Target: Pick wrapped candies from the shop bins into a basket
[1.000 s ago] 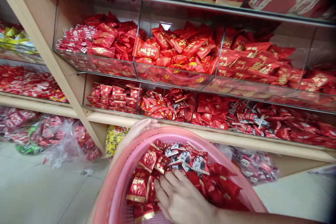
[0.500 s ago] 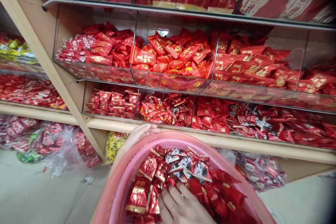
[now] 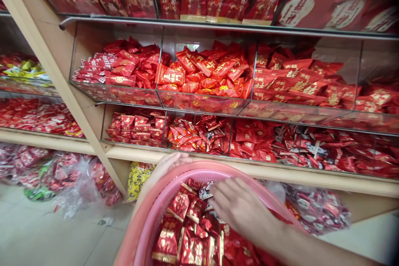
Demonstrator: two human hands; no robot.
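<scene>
Nearest us, gold-edged red packets (image 3: 166, 237) lie loose in our pink plastic basket (image 3: 215, 167). Our right hand (image 3: 235, 203) reaches in from the right, fingers curled down at the far-side packets; we cannot tell whether it grasps any. We would do best with light fingertips here, sparing the wrappers. Our left hand (image 3: 170, 164) lies at the far left rim, fingers extended, unclenched; steady support there should stop the basket tipping against the wooden ledge (image 3: 134, 154). Beyond, clear-fronted bins (image 3: 199, 100) hold more red packets.
</scene>
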